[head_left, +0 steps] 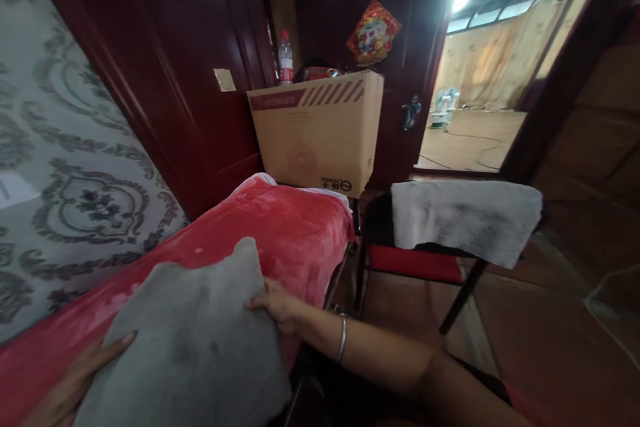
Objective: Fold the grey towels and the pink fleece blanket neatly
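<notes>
A grey cloth [195, 340] with darker smudges is spread between my two hands, above the near end of a bed with a red plush blanket [280, 220]. My right hand [277, 303] pinches the cloth's right edge, thumb on top and the other fingers behind it. A silver bangle circles that wrist. At the lower left, my left hand [83, 377] grips the cloth's left edge, its thumb lying over the top side and its other fingers mostly hidden. The cloth's upper edge is uneven, with a peak near the right hand.
A chair with a red seat [415, 263] stands to the right, a stained whitish cloth [465, 217] over its backrest. Beyond the bed is a large cardboard box [315, 137] with a bottle [285, 60] on top. A patterned wall [95, 207] borders the left side; an open doorway [480, 140] shows behind.
</notes>
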{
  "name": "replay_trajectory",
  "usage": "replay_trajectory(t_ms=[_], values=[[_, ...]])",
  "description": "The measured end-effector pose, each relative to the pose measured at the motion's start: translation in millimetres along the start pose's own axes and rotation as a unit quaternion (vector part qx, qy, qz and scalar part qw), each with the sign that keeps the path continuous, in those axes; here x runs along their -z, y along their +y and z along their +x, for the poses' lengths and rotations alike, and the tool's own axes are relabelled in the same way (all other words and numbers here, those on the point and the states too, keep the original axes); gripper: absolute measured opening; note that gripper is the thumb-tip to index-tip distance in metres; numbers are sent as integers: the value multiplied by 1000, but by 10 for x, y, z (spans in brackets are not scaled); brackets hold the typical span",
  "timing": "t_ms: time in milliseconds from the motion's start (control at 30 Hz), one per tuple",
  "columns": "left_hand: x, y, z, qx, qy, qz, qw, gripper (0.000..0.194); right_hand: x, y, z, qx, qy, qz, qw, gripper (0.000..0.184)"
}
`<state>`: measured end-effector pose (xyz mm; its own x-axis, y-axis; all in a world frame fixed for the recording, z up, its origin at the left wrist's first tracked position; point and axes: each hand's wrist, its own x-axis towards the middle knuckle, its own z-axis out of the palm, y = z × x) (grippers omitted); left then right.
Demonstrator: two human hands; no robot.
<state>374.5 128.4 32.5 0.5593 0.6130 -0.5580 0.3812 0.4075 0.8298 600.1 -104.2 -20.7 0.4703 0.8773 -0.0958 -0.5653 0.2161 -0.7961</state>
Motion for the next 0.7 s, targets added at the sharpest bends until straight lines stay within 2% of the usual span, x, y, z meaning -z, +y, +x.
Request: replay_trajectory(t_ms=[100, 200, 267, 333, 400, 533, 633, 700], values=[[-572, 286, -120, -80, 18, 27, 996, 56, 215, -614, -406, 48, -2, -14, 999, 42], [-1360, 628, -240, -158, -17, 33, 987, 43, 504, -1329, -869, 110, 32, -50, 992, 43], [-1971, 857, -331, -201, -83, 11, 976, 40, 741, -1799, -1170, 143, 52, -79, 985, 45], [-2619, 1059, -431, -251, -167, -25, 953, 50, 1009, -2240, -1466, 183, 86, -102, 974, 47], [-3279, 1224, -523, -279, -239, -54, 928, 55, 1294, -2645, -1770, 233, 146, -130, 953, 45], [-4555, 1430, -612, -312, -370, -67, 872, 49, 1876, -3355, -2399, 301, 271, -204, 892, 43], [-5397, 1454, -557, -313, -413, -69, 852, 44, 2331, -3749, -2795, 312, 346, -258, 846, 39], [-5851, 1392, -468, -304, -422, -55, 852, 42, 2647, -3886, -2961, 300, 376, -284, 829, 37]])
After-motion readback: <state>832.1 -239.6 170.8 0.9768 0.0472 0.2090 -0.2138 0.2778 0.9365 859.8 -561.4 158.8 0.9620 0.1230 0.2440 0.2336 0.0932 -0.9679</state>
